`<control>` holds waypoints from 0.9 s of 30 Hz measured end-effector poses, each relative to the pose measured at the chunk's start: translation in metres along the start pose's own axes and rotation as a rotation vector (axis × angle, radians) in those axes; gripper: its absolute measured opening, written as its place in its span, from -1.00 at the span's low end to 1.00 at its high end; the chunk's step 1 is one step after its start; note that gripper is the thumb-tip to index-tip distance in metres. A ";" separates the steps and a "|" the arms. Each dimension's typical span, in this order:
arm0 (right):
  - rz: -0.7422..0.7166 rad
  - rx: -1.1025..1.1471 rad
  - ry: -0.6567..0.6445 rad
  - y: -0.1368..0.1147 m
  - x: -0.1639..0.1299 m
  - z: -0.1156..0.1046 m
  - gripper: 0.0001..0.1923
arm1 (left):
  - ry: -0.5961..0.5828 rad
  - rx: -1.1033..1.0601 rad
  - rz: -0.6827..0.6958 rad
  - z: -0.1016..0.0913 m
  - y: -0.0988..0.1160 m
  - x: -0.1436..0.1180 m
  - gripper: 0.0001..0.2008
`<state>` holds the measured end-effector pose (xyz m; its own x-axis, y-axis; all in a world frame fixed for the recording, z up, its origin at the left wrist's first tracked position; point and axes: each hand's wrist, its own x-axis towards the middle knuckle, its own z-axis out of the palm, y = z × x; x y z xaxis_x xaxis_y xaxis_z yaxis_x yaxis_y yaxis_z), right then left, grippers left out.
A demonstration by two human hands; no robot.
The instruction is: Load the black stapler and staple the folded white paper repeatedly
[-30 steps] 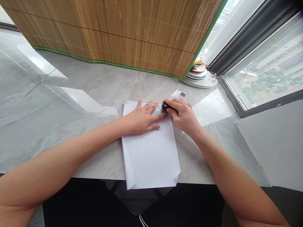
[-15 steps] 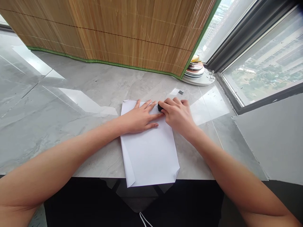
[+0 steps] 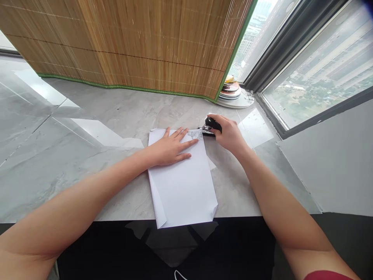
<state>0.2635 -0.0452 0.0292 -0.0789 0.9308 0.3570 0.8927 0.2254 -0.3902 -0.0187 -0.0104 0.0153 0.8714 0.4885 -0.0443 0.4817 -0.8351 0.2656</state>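
Note:
White sheets of paper [image 3: 183, 186] lie on the marble-patterned counter, their lower corners folded or curled. My left hand [image 3: 175, 147] rests flat on the upper part of the paper with its fingers spread. Small printed text shows near the top right corner, by my fingertips. In my right hand [image 3: 229, 132] is a black stapler [image 3: 213, 124], held just right of that corner. Its jaws look parted, with the front end at the paper's edge; whether it touches the paper I cannot tell.
A bamboo blind [image 3: 140, 46] with a green border hangs at the back. Stacked plates [image 3: 231, 93] stand in the far right corner beside the window [image 3: 317, 77]. A white panel [image 3: 335, 163] rises on the right, and the counter's front edge runs below the paper.
My right hand has moved right with the stapler, from over the paper's top right corner to beside it. The printed text there is uncovered. My left hand stays on the paper.

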 end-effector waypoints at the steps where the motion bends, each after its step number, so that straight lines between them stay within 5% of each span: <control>1: 0.018 0.008 -0.005 0.004 0.001 -0.001 -0.44 | -0.002 0.006 -0.011 0.000 0.000 0.000 -0.29; 6: 0.179 -0.067 -0.082 0.013 0.002 -0.005 -0.69 | -0.008 0.022 -0.023 -0.002 -0.001 0.000 -0.29; 9: 0.249 -0.072 0.058 0.008 0.002 -0.008 -0.83 | -0.011 0.018 -0.019 -0.004 -0.001 -0.001 -0.31; 12: 0.232 -0.017 0.177 -0.009 0.000 -0.011 -0.86 | 0.003 0.004 -0.026 -0.005 -0.001 -0.001 -0.33; 15: 0.154 0.098 0.137 -0.032 -0.005 -0.010 -0.83 | 0.057 -0.068 -0.002 -0.004 -0.007 0.001 -0.36; 18: 0.064 0.219 0.013 -0.055 -0.014 -0.001 -0.83 | 0.229 -0.243 -0.046 -0.003 -0.019 0.004 -0.50; 23: -0.075 0.305 -0.185 -0.078 -0.026 0.026 -0.87 | 0.672 -0.459 -0.360 -0.006 -0.042 0.005 -0.54; 27: -0.207 0.316 -0.277 -0.077 -0.024 0.032 -0.79 | 0.799 -0.466 -0.373 -0.011 -0.049 0.005 -0.59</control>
<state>0.1827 -0.0755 0.0234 -0.3945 0.8893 0.2315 0.6704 0.4508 -0.5893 -0.0394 0.0358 0.0121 0.2715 0.8690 0.4138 0.4781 -0.4949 0.7256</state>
